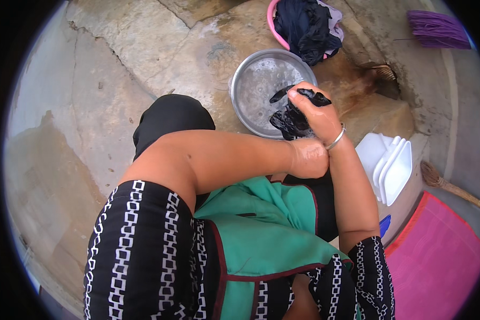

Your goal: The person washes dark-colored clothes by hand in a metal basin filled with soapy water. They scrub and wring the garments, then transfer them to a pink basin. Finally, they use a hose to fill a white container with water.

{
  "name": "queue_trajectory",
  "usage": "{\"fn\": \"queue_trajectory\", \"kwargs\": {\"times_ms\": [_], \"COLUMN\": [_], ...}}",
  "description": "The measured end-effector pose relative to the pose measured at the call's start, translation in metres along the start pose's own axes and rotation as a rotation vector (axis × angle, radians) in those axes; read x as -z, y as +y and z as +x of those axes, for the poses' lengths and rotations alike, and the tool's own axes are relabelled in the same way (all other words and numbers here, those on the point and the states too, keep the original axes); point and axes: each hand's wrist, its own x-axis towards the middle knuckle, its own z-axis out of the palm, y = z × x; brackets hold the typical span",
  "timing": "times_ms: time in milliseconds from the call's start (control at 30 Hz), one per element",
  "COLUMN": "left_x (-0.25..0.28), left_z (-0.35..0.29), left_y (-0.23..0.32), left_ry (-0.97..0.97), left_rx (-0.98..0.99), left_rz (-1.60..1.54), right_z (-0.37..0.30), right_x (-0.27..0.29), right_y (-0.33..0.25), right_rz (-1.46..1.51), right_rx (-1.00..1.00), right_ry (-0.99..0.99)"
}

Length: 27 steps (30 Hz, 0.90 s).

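- The right hand (316, 118) grasps a wet black cloth (290, 120), its thumb pressed over the bunched fabric.
- The left hand (309, 158) is clenched just below, near the 1 bracelet (336, 137) on the right wrist; its fingers are hidden — whether they grip cloth, the observer cannot tell.
- The cloth hangs over the near right part of a metal basin (239, 101) of sudsy water.
- Beyond the basin, a pink tub (272, 24) holds dark clothes (306, 26).
- White plastic containers (384, 165) stand right of the right forearm.
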Motion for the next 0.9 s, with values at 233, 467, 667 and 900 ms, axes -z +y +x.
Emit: {"fn": "queue_trajectory", "kwargs": {"times_ms": [233, 467, 667, 900], "left_x": [-0.067, -0.043, -0.065, 0.025], "left_z": [0.025, 0.020, 0.028, -0.015], "left_y": [-0.004, 0.005, 0.006, -0.019], "left_ry": [0.255, 0.209, 0.141, 0.555], "left_rx": [0.234, 0.490, 0.223, 0.243], "left_rz": [-0.519, -1.074, -0.372, -0.286], "right_z": [0.000, -0.007, -0.008, -0.006], "right_x": [-0.011, -0.020, -0.015, 0.057], "right_y": [0.019, 0.030, 0.034, 0.037], "right_rz": [-0.258, -0.430, -0.396, 0.410], "right_rx": [0.120, 0.171, 0.125, -0.185], "right_ry": [0.006, -0.026, 0.015, 0.443]}}
